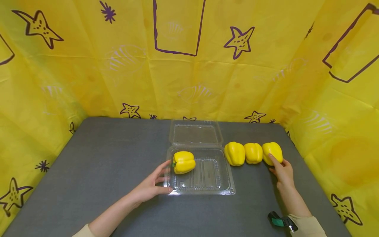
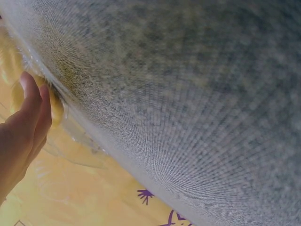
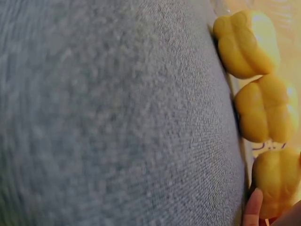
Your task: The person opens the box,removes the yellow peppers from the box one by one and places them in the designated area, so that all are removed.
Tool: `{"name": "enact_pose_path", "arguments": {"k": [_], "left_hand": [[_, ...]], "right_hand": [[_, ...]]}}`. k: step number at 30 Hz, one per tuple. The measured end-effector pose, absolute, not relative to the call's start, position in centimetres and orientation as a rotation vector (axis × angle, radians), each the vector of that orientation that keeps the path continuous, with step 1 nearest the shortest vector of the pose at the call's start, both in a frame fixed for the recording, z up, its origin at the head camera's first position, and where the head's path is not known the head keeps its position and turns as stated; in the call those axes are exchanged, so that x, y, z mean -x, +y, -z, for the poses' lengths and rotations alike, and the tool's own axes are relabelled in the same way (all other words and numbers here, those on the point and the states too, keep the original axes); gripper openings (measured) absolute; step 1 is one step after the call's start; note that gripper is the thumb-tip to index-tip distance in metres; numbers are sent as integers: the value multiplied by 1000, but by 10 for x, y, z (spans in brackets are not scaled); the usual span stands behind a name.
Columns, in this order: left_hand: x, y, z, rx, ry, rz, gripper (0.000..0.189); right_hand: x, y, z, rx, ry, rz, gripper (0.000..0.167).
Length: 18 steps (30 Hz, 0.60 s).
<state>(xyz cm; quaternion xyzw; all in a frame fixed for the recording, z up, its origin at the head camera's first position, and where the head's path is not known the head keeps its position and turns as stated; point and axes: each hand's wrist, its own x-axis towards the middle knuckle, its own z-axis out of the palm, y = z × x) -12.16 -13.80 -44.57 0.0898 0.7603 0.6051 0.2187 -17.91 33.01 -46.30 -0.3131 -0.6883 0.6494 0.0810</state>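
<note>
A clear plastic clamshell container (image 1: 208,192) lies with its lid folded back, and one yellow bell pepper (image 1: 184,162) rests on its side in the left part of the base. My left hand (image 1: 149,186) touches the container's left edge, thumb at the front corner, other fingers fairly straight along the side. Right of the container, three yellow bell peppers stand in a row. My right hand (image 1: 285,174) holds the rightmost pepper (image 1: 273,152) from the front, fingers about its lower sides. In the right wrist view, a fingertip (image 3: 254,202) lies against that pepper.
The left pepper (image 1: 235,153) of the row stands right beside the container, and the middle pepper (image 1: 253,153) sits between its neighbours. Grey cloth covers the table (image 1: 112,148). Yellow patterned curtains (image 1: 189,75) enclose its back and sides. A dark band (image 1: 281,222) circles the right wrist.
</note>
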Motion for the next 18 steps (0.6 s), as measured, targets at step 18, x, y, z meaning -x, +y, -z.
{"name": "enact_pose_path", "arguments": {"k": [18], "left_hand": [[121, -139, 446, -261, 2106, -1672, 93]], "right_hand": [[178, 334, 463, 852, -2335, -1881, 81]]}}
